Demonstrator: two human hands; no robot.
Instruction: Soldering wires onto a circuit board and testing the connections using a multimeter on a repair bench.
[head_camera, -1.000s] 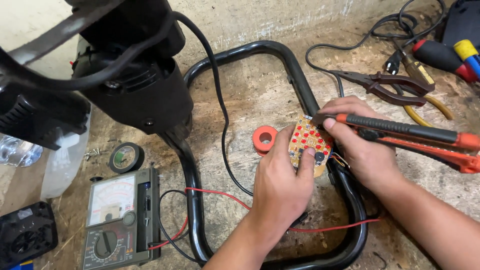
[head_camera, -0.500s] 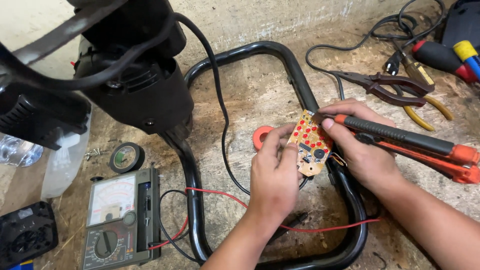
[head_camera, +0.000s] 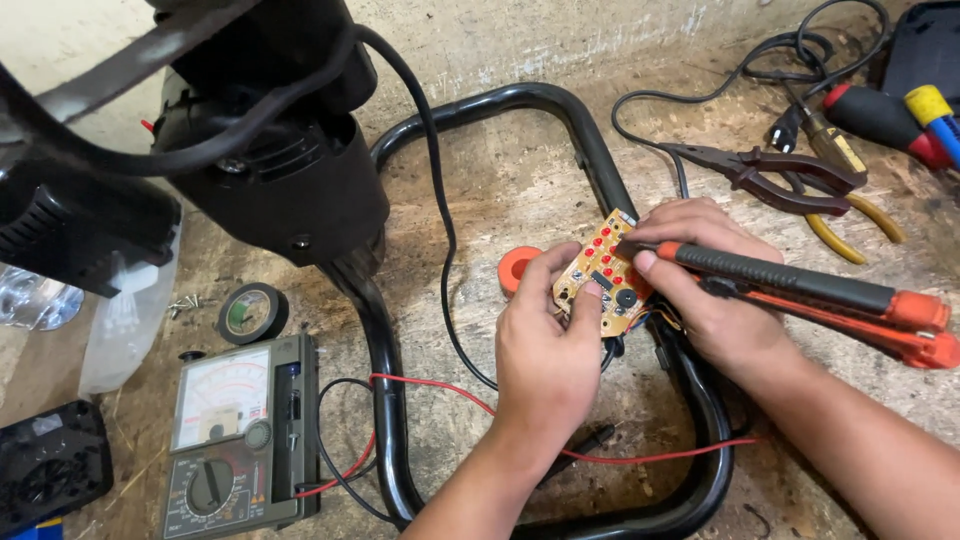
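Two hands work on one small yellow circuit board (head_camera: 603, 273). The board has red dots on it and sits just above the right side of the black metal tube frame (head_camera: 388, 400). The left hand (head_camera: 545, 350) pinches the board's lower edge between thumb and fingers and holds it tilted. The right hand (head_camera: 700, 275) is curled tight around a black and orange soldering tool (head_camera: 800, 295), and the tool's tip touches the top of the board. An orange ring (head_camera: 518, 268) lies just left of the board, inside the frame. A green meter (head_camera: 240, 430) sits outside the frame on its left, with a red wire (head_camera: 440, 392) crossing the frame toward the hands. A roll of black tape (head_camera: 252, 313) lies just above the meter. Pliers (head_camera: 780, 175) lie to the right of the frame, up past the right hand.
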